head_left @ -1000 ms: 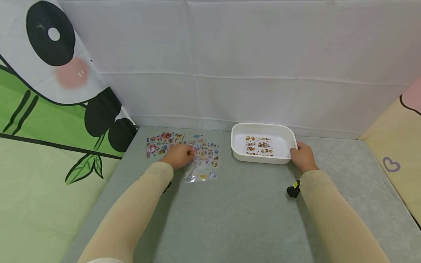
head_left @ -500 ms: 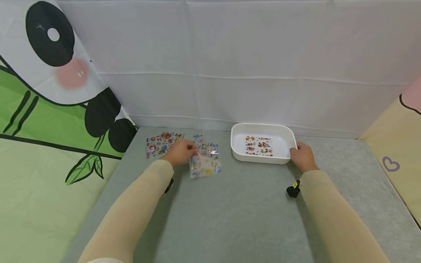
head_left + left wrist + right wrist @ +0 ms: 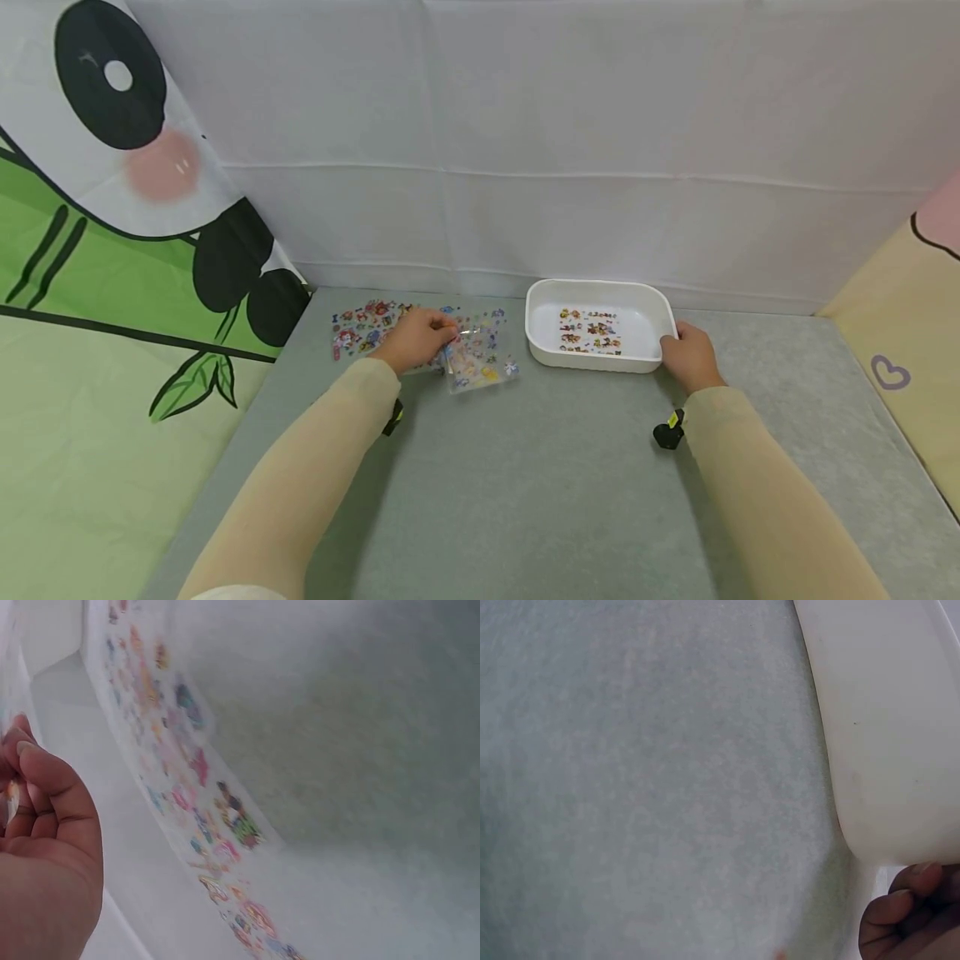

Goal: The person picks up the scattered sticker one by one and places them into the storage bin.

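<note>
Two beige sleeves point(image 3: 288, 492) point(image 3: 772, 492) rise from the lower left and lower right of the frame over the grey worktop point(image 3: 525, 492). Near the centre, the left hand point(image 3: 415, 342) pinches a clear sticker sheet point(image 3: 483, 371) between its fingers, beside another sheet point(image 3: 351, 337) lying left; right of centre, the right hand's point(image 3: 692, 358) fingers clamp the right end of a white tray point(image 3: 592, 361) holding a third sheet point(image 3: 591, 333). White cloth point(image 3: 525, 125) fills the upper frame behind.

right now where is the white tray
In the head view, the white tray sits on the gray table right of center, right of the sticker sheet pinched by the left hand; the right hand grips its right end.
</note>
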`<state>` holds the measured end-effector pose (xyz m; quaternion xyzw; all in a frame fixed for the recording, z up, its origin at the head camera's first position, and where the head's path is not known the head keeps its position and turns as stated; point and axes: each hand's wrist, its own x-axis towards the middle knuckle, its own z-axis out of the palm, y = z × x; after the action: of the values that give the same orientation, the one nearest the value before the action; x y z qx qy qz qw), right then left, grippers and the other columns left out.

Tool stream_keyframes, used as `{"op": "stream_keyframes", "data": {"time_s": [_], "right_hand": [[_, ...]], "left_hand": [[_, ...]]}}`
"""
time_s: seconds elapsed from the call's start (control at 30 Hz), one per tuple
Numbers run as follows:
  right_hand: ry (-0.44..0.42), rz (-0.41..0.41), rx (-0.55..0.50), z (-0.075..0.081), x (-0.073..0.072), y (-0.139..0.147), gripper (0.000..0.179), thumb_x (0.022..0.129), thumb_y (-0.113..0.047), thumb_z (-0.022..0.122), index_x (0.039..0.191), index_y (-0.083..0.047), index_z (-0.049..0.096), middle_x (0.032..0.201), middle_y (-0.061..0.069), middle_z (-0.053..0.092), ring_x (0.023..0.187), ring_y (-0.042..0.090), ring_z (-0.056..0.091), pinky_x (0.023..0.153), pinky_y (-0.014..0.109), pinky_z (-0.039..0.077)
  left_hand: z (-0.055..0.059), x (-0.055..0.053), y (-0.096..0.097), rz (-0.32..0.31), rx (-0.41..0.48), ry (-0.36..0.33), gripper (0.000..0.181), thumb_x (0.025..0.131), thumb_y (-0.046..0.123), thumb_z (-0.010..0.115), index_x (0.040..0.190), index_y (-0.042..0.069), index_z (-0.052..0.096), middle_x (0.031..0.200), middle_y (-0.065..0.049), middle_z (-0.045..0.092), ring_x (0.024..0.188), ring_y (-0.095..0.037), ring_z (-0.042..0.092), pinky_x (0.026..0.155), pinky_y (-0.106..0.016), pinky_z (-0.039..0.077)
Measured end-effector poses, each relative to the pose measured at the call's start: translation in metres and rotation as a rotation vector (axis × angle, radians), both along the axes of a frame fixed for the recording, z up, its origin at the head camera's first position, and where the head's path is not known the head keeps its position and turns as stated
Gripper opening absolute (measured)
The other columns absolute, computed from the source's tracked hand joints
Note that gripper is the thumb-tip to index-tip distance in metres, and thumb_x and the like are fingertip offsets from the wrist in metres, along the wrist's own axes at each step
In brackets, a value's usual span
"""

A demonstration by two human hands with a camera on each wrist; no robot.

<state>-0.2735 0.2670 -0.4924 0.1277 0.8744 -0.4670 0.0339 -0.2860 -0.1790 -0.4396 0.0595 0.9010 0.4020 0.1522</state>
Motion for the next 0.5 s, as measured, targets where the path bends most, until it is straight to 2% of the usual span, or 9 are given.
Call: {"op": "stream_keyframes", "data": {"time_s": [0.1, 0.23, 0.37, 0.5], "right_hand": [[0.001, 0.004, 0.006, 0.001, 0.0, -0.001, 0.057, 0.102, -0.016, 0.036, 0.155, 0.006, 0.039, 0.151, 0.028, 0.047, 0.137, 0.041, 0.046, 0.11, 0.057, 0.04], [-0.003, 0.007, 0.015, 0.003, 0.0, -0.001, 0.057, 0.103, -0.016, 0.035, 0.155, 0.006, 0.038, 0.151, 0.028, 0.047, 0.137, 0.041, 0.046, 0.11, 0.057, 0.04], [-0.006, 0.006, 0.016, 0.006, 0.002, -0.001, 0.057, 0.103, -0.016, 0.035, 0.155, 0.006, 0.038, 0.151, 0.028, 0.046, 0.136, 0.042, 0.047, 0.11, 0.057, 0.041], [-0.015, 0.001, 0.012, 0.007, 0.003, -0.001, 0.057, 0.103, -0.016, 0.035, 0.156, 0.005, 0.036, 0.153, 0.027, 0.045, 0.138, 0.041, 0.045, 0.111, 0.057, 0.04]], "left_hand": [[0.0, -0.004, 0.002, 0.046, 0.068, -0.031, 0.027, 0.108, 0.031, 0.058, 0.124, 0.014, 0.071, 0.1, -0.017, 0.068, 0.077, -0.028, 0.056, 0.067, -0.051, 0.051], [0.0, -0.011, 0.007, 0.072, 0.09, -0.035, 0.027, 0.108, 0.032, 0.059, 0.124, 0.015, 0.072, 0.106, -0.016, 0.07, 0.082, -0.027, 0.058, 0.072, -0.053, 0.052], [0.006, -0.011, 0.019, 0.081, 0.077, 0.001, 0.027, 0.107, 0.03, 0.06, 0.124, 0.012, 0.073, 0.106, -0.013, 0.071, 0.082, -0.024, 0.06, 0.072, -0.042, 0.051], [0.011, -0.008, 0.035, 0.106, 0.128, 0.022, 0.025, 0.107, 0.025, 0.061, 0.122, 0.009, 0.074, 0.11, -0.014, 0.072, 0.089, -0.027, 0.063, 0.074, -0.04, 0.051]]}}
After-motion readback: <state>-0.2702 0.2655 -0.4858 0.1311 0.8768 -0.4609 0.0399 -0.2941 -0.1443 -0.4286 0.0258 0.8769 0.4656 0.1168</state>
